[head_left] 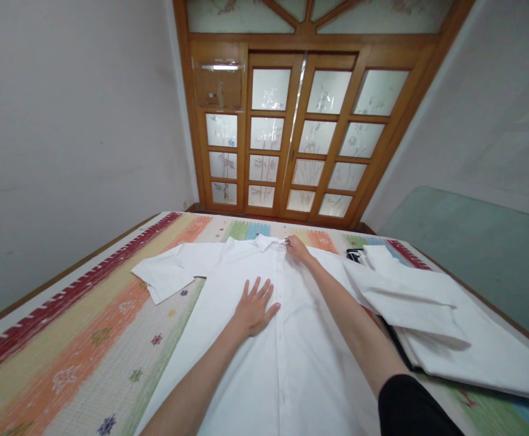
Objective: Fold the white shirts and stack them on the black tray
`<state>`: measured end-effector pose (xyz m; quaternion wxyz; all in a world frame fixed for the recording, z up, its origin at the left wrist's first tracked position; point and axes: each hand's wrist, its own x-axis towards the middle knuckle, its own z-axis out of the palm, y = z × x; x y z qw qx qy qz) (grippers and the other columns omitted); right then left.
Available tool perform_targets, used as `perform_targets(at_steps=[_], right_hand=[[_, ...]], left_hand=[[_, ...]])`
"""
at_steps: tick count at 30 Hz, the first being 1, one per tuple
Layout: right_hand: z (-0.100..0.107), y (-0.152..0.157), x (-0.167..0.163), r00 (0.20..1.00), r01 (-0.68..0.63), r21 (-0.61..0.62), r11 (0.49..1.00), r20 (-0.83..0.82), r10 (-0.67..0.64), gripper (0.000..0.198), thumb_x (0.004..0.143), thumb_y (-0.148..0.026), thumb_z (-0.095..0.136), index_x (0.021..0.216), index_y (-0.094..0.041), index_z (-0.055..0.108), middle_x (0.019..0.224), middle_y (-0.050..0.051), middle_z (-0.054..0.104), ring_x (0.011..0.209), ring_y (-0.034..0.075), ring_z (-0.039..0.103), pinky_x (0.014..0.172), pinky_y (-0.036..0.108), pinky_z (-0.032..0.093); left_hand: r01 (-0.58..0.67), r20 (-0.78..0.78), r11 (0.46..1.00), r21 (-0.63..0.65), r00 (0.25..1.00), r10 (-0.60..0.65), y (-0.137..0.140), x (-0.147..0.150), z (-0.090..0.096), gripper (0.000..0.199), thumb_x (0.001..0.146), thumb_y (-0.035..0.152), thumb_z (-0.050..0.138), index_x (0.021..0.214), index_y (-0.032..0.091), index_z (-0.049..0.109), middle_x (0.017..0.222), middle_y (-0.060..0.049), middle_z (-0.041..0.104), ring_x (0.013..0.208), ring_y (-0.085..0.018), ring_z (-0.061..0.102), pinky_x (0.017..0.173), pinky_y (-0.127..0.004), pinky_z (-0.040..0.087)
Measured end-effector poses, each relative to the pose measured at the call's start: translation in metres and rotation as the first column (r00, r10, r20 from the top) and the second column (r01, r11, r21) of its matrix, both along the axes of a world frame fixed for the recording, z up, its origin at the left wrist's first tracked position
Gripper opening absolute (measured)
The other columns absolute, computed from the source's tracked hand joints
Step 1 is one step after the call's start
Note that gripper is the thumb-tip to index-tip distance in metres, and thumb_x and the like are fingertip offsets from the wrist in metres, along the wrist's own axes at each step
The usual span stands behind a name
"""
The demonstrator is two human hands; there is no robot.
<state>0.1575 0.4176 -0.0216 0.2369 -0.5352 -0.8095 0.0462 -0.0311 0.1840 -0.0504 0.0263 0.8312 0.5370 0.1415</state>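
A white short-sleeved shirt (246, 357) lies spread out, front up, with its collar at the far end. My left hand (255, 307) rests flat on its chest, fingers spread, just left of the button placket. Up at the collar (269, 242), my right hand (296, 249) pinches the right collar edge between thumb and fingers. The left sleeve (167, 272) stretches out flat over the patterned cover. My right forearm hides part of the shirt's right side.
A patterned cloth (155, 339) covers the table. On the right lie more folded white garments (464, 321) over something dark-edged, with a small black-and-white item (354, 255) near them. Walls flank both sides, and wooden glass-paned doors (287, 133) stand beyond the far edge.
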Motion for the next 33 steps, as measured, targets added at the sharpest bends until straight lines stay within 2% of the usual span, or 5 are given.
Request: perform_targets(at_steps=[10, 23, 27, 30, 33], right_hand=[[-0.004, 0.013, 0.001, 0.975, -0.014, 0.068, 0.998, -0.219, 0.029, 0.024, 0.076, -0.011, 0.038, 0.088, -0.018, 0.057, 0.089, 0.005, 0.060, 0.085, 0.018, 0.053, 0.078, 0.029, 0.043], [-0.015, -0.006, -0.027, 0.993, 0.031, -0.050, 0.998, -0.114, -0.036, 0.026, 0.080, -0.008, 0.046, 0.097, -0.015, 0.064, 0.105, 0.009, 0.065, 0.101, 0.017, 0.057, 0.089, 0.028, 0.041], [-0.012, -0.005, -0.034, 0.996, 0.060, -0.103, 0.993, -0.064, -0.066, 0.029, 0.081, -0.010, 0.051, 0.106, -0.014, 0.066, 0.112, 0.010, 0.066, 0.104, 0.017, 0.059, 0.092, 0.026, 0.041], [-0.008, -0.004, -0.039, 0.997, 0.064, -0.131, 0.989, -0.024, -0.068, 0.032, 0.082, -0.012, 0.053, 0.111, -0.015, 0.066, 0.114, 0.008, 0.067, 0.106, 0.017, 0.060, 0.093, 0.023, 0.041], [-0.005, -0.006, -0.042, 0.996, 0.087, -0.141, 0.986, 0.018, -0.085, 0.029, 0.084, -0.016, 0.054, 0.110, -0.016, 0.068, 0.112, 0.008, 0.069, 0.105, 0.018, 0.061, 0.092, 0.024, 0.042]], left_hand=[[0.055, -0.043, 0.998, -0.012, 0.998, -0.055, 0.000, -0.002, 0.000, 0.071, 0.093, 0.062, 0.015, 0.150, 0.019, 0.023, 0.156, -0.007, 0.024, 0.146, -0.028, 0.010, 0.117, -0.053, 0.009], [0.086, 0.004, 0.995, -0.043, 0.996, -0.086, -0.004, -0.002, 0.008, 0.059, 0.096, 0.054, 0.018, 0.146, 0.026, 0.033, 0.155, -0.003, 0.029, 0.145, -0.026, 0.014, 0.116, -0.056, 0.010], [0.081, 0.149, 0.988, -0.129, 0.987, -0.062, 0.002, -0.004, 0.012, 0.054, 0.097, 0.050, 0.019, 0.141, 0.027, 0.042, 0.151, -0.001, 0.036, 0.144, -0.023, 0.020, 0.117, -0.054, 0.010], [0.047, 0.438, 0.979, -0.198, 0.898, 0.045, 0.010, -0.009, 0.016, 0.051, 0.098, 0.041, 0.020, 0.125, 0.024, 0.060, 0.138, -0.002, 0.054, 0.134, -0.020, 0.041, 0.117, -0.049, 0.020], [-0.078, 0.704, 0.974, -0.213, 0.679, 0.208, 0.017, -0.016, 0.015, 0.050, 0.095, 0.037, 0.024, 0.109, 0.018, 0.069, 0.120, -0.006, 0.067, 0.115, -0.019, 0.060, 0.107, -0.042, 0.039]])
